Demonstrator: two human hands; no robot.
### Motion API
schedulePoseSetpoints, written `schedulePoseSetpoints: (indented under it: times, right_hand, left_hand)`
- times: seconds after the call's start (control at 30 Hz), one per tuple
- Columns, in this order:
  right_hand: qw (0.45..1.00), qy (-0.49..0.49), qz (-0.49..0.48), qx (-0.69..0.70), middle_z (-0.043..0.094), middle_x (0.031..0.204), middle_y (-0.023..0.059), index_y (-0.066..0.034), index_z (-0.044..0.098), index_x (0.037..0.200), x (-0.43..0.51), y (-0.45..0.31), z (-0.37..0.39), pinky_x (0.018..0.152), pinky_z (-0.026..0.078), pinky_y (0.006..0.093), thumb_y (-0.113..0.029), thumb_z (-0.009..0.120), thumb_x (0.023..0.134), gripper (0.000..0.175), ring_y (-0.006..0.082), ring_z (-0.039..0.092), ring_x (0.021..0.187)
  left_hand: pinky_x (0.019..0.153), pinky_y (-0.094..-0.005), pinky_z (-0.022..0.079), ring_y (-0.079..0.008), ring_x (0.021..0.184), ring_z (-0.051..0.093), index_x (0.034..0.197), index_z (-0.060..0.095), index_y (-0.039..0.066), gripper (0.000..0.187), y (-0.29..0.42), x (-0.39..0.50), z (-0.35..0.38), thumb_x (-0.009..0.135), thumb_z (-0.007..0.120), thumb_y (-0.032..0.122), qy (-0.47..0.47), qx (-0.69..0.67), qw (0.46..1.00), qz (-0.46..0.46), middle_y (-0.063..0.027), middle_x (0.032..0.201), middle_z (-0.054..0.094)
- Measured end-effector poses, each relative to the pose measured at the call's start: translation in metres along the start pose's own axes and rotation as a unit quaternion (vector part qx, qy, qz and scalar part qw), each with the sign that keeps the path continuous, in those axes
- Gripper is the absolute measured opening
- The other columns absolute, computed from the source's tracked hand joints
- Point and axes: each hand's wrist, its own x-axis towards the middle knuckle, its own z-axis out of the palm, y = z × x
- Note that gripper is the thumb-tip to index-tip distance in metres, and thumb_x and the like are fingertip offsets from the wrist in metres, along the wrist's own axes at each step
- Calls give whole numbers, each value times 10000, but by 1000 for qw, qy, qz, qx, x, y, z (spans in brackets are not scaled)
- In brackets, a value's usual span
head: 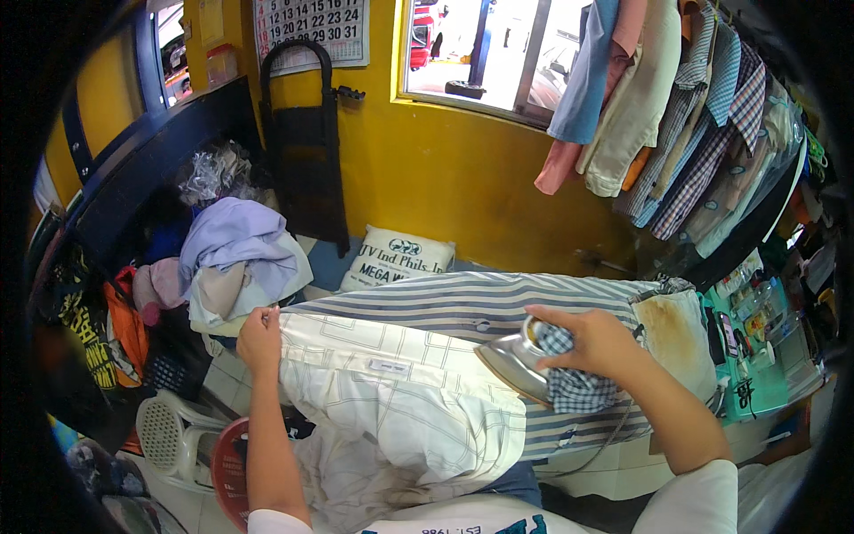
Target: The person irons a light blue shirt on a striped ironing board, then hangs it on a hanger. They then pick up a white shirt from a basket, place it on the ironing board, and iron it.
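Observation:
My left hand pinches the left end of a cream shirt with grey lines, near its collar band and label. Across the striped ironing board the shirt's upper part lies fairly flat, while the rest hangs in folds over the near edge. A metal clothes iron is in my right hand, with a checked cloth wrapped about its handle. The iron's tip points left, over the shirt's right part. A scorched pad lies at the board's right end.
Heaped clothes stand at the board's left end. A white plastic stool and a red basket are below left. Hanging shirts fill the upper right, above a green table with small items. The iron's cord trails near the board's front.

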Motion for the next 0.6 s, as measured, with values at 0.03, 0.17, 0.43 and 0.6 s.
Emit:
schedulePoseSetpoints:
  times: [0.03, 0.17, 0.43, 0.6]
  right_hand:
    - [1000, -6, -19, 12, 638, 736, 136, -292, 473, 1296, -6, 6, -2, 595, 474, 379, -471, 737, 650, 720, 299, 608, 629]
    - [996, -71, -49, 16, 633, 689, 110, -311, 461, 1310, -22, 28, -12, 550, 457, 345, -461, 753, 644, 743, 272, 567, 531]
    - [999, -20, -47, 2, 600, 627, 94, -336, 467, 1300, -16, 22, -5, 534, 453, 341, -485, 740, 648, 722, 258, 565, 517]
    - [997, -30, -72, -11, 584, 628, 102, -331, 442, 1313, 27, -1, 2, 558, 451, 384, -531, 704, 659, 732, 281, 590, 588]
  left_hand:
    - [589, -391, 436, -291, 642, 593, 826, 641, 94, 287, 1, -1, 0, 828, 593, 377, 1, -4, 1000, -2, -89, 676, 615]
    - [574, -378, 432, -274, 616, 585, 817, 637, 87, 278, 3, -1, -3, 830, 597, 361, -4, -23, 1000, -19, -83, 661, 607]
    - [551, -373, 419, -265, 564, 551, 808, 630, 69, 273, 3, -2, -2, 840, 594, 338, 10, -64, 998, -10, -81, 610, 569]
    - [551, -372, 420, -262, 583, 560, 815, 631, 69, 284, 2, -3, -1, 843, 589, 349, 8, -57, 998, -19, -84, 625, 577]
